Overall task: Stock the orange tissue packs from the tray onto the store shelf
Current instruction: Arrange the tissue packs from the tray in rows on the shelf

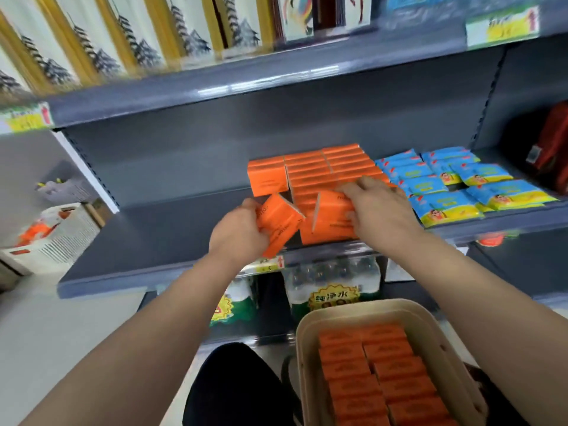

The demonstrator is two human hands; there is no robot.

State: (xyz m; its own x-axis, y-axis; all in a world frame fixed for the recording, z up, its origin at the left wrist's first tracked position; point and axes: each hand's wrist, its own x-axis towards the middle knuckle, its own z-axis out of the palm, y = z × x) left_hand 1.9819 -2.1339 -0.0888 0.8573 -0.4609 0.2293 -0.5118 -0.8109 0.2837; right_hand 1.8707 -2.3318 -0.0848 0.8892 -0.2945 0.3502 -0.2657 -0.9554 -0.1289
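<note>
Crate (66, 233) of white plastic sits far out at nine o'clock. My left hand (238, 233) curls round a tilted orange pack (276, 224) above the front edge of the grey shelf (153, 232). At its three o'clock, my right hand (379, 210) grips a second pack (329, 227), close against the orange stack (322, 170) at twelve o'clock. Blue packets (455, 184) lie at two o'clock. Down at five o'clock, the tray (307, 333) holds rows of orange packs (378, 373).

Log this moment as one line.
phase: shelving | left hand: holds tilted orange tissue pack | right hand: grips second orange tissue pack at shelf front | tray: orange packs remain
</note>
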